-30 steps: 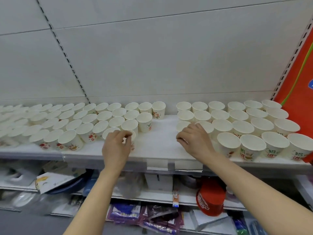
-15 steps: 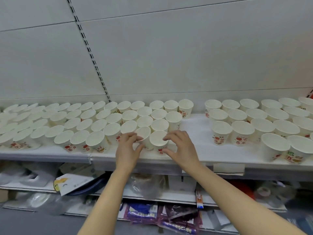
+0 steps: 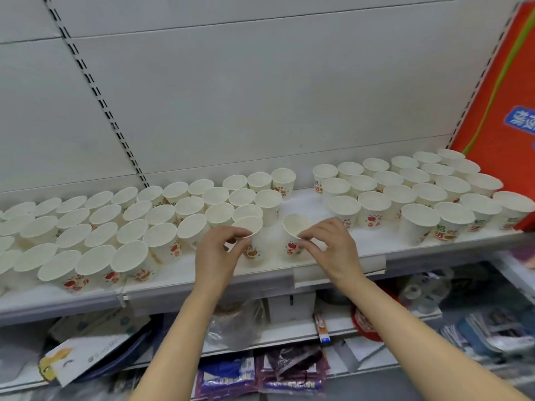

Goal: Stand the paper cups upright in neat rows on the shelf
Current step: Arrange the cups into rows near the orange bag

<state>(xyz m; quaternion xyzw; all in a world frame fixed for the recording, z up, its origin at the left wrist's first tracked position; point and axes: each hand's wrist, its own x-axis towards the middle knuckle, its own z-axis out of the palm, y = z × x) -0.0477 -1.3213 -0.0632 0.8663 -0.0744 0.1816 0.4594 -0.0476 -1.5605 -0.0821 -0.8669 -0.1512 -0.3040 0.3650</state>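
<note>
Many white paper cups with red prints stand upright in rows on a white shelf (image 3: 373, 247). One block of cups (image 3: 115, 227) fills the left, another block (image 3: 419, 195) the right, with a bare gap between them. At the gap's front, my left hand (image 3: 217, 253) grips one paper cup (image 3: 252, 241) by its rim and side. My right hand (image 3: 330, 247) pinches the rim of a second paper cup (image 3: 292, 235) just to the right. Both cups sit near the shelf's front edge, slightly tilted.
A grey back panel with a slotted upright (image 3: 95, 91) rises behind the shelf. An orange-red box (image 3: 503, 91) leans at the right end. Below, a lower shelf (image 3: 283, 334) holds packets, a plastic bag, a red lid and boxes.
My right hand carried a cup from the right block across to the gap. Both hands now hold cups side by side, further apart than half a second ago; the view swung right again.
</note>
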